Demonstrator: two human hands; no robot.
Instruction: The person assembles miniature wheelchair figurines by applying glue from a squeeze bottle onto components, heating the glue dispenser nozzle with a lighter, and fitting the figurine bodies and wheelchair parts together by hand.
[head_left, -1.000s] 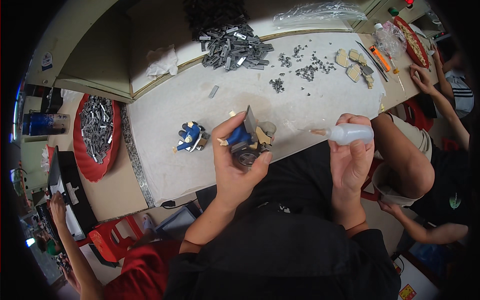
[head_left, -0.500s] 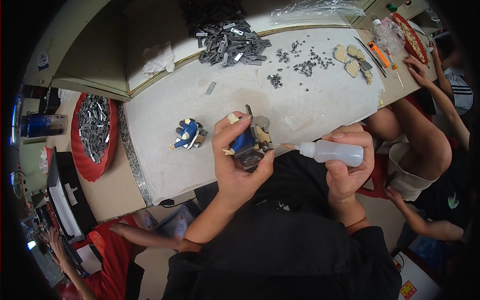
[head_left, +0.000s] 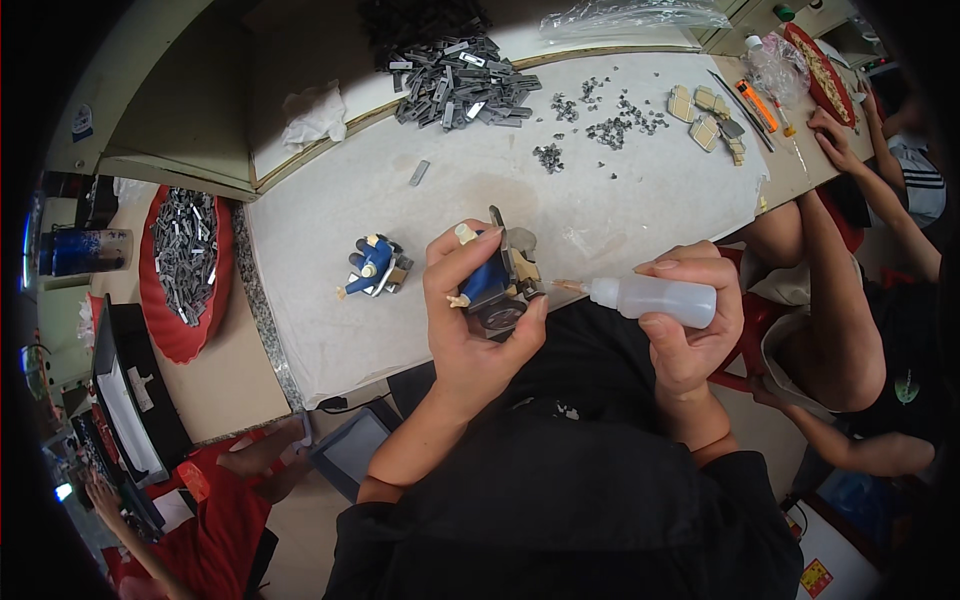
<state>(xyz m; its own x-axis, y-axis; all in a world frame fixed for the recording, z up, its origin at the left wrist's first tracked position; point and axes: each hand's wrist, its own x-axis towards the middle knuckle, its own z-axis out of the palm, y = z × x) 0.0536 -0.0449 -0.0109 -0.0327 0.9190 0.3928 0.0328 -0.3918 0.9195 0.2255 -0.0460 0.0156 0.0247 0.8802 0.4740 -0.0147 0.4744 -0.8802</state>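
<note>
My left hand (head_left: 472, 310) is closed round a small figurine with a blue body (head_left: 487, 280), pale hands and dark grey and tan parts with a round wheel-like piece. In my right hand (head_left: 697, 320) lies a translucent white squeeze bottle (head_left: 665, 300), gripped between thumb and fingers and held sideways. Its thin needle tip (head_left: 568, 285) points left, close to the tan and dark parts of the figurine; whether it touches cannot be made out. A second blue figurine (head_left: 372, 267) stands on the white sheet to the left. One flat grey piece (head_left: 420, 173) lies beyond it.
A heap of grey strips (head_left: 465, 85) lies at the back; small dark bits (head_left: 610, 130) and tan pieces (head_left: 705, 133) are further right, beside an orange cutter (head_left: 757, 107). A red tray (head_left: 150, 270) of grey parts stands left. Co-workers sit at both sides; one's hand (head_left: 833, 135) rests on the table.
My right hand and the squeeze bottle have shifted slightly left and away from me. My left hand has hardly moved. The co-workers' legs on both sides have changed position.
</note>
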